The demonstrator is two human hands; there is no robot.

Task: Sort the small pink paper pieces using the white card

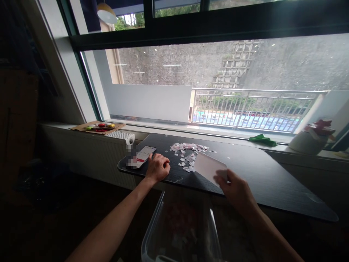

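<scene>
My right hand [236, 187] pinches a stiff white card [209, 168] with a rounded corner by its right end. The card is tilted over the dark table, its left edge beside a loose pile of small white and pinkish paper scraps [189, 158]. My left hand [158, 167] rests near the table's front edge with its fingers curled in, and nothing shows in them. Just to its left lies a phone [144, 155] with a lit screen; its near side is blurred out. Below the table edge stands a clear plastic bin [152, 225] with more scraps dimly visible inside.
The dark table [261, 174] reaches to the window sill. On the sill are a green cloth [263, 140] and a pale rounded figure [311, 140]. A brown board [79, 127] with colourful pieces lies over the radiator [89, 153] at left.
</scene>
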